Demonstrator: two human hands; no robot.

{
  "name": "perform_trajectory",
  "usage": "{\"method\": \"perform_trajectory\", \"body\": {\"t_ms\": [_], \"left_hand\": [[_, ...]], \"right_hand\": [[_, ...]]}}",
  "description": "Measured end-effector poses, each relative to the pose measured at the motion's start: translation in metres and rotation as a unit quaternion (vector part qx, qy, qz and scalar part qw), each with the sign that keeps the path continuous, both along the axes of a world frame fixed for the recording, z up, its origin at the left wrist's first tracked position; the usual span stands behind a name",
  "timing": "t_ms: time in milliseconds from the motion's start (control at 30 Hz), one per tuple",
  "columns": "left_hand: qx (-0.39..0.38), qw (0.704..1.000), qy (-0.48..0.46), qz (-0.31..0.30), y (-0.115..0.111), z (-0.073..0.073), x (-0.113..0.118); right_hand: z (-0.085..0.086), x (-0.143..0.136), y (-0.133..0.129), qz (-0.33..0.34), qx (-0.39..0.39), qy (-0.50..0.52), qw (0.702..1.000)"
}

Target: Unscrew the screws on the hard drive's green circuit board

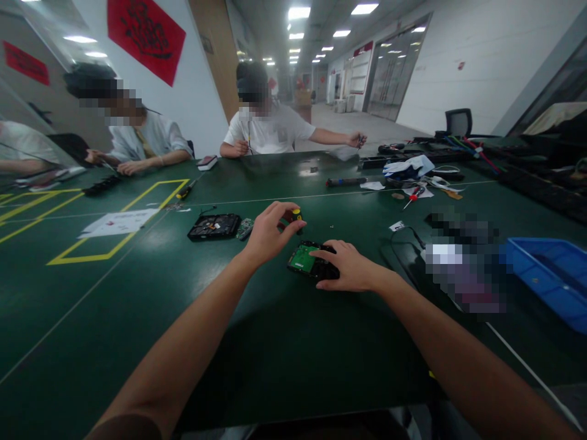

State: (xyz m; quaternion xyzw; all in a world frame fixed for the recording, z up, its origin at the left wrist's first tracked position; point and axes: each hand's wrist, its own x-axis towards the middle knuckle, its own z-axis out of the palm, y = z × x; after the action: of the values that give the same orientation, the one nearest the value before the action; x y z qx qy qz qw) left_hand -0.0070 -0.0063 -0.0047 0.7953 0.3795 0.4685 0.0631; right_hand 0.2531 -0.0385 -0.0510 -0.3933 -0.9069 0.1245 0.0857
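Head view: a hard drive point(304, 257), its green circuit board facing up, lies on the dark green table point(275, 342) just right of the frame's center. The right hand point(351, 266) grips its right part, fingers bent over the top and thumb along the near edge. Just above the drive, the left hand point(269, 232) pinches a yellow-and-black tool handle point(298, 216) between thumb and fingers; whether the tool's lower end touches the drive cannot be told. Left of that hand are a loose circuit board point(246, 229) and, just beside it, a second hard drive point(214, 227) with a dark casing. Farther left, a sheet of paper point(118, 222) lies partly over a yellow outline point(92, 259), and a yellow-and-black screwdriver point(186, 190) lies near the outline's upper right corner. Right of center toward the top are a dark cylindrical tool point(346, 182), a red-handled screwdriver point(415, 195) and a crumpled white-and-blue bundle point(408, 167). At the right edge sits a blue bin point(550, 278). Across the table, a person in a white T-shirt point(273, 129) sits at upper center, another in a light shirt point(158, 137) at upper left.
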Motion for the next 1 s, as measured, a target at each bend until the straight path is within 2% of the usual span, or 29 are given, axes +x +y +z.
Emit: {"method": "perform_trajectory", "body": {"t_ms": [567,1000], "left_hand": [[0.015,0.998,0.037,-0.039,-0.0011,0.0036,-0.0019],[0.011,1.0,-0.008,-0.004,-0.0028,0.0031,0.0011]], "right_hand": [[-0.0004,-0.0039,-0.0039,0.013,0.001,-0.029,0.999],[0.0003,-0.0049,-0.0039,0.007,-0.01,-0.031,0.999]]}}
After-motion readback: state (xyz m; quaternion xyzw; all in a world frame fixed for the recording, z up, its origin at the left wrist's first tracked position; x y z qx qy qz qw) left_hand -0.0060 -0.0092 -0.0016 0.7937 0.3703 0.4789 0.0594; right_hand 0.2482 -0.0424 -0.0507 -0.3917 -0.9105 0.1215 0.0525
